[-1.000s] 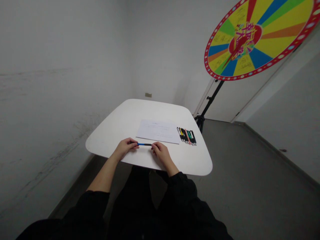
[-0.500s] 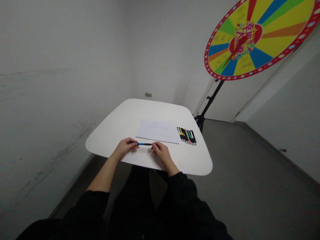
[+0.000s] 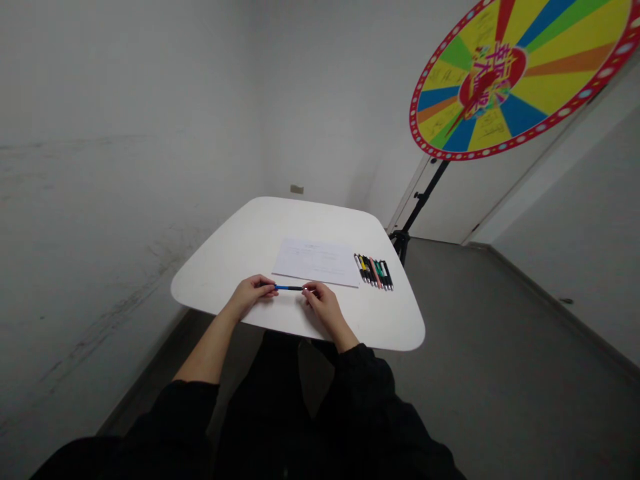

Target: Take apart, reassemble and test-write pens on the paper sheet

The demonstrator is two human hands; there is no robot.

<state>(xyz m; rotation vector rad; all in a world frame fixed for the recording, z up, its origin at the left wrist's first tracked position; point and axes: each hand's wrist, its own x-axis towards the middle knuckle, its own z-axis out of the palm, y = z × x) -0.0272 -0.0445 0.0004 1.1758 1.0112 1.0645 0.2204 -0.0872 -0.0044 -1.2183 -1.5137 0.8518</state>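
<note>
A blue pen with a black grip [image 3: 289, 288] lies level between my two hands, near the front edge of the white table [image 3: 240, 233]. My left hand [image 3: 251, 295] pinches its blue end between thumb and fingers. At the other end, my right hand [image 3: 323, 301] pinches the tip, which the fingers partly hide. Just beyond the pen rests a sheaf of white paper [image 3: 316, 261] with faint writing on it. To the right of the paper, several pens [image 3: 373, 272] in black, white, yellow, pink and green lie side by side in a row.
Behind the table to the right, a colourful prize wheel [image 3: 520, 80] stands on a black tripod [image 3: 420, 203]. A scuffed wall [image 3: 115, 200] runs along the left. Grey floor [image 3: 490, 347] stretches out on the right, with a door [image 3: 450, 207] at the back.
</note>
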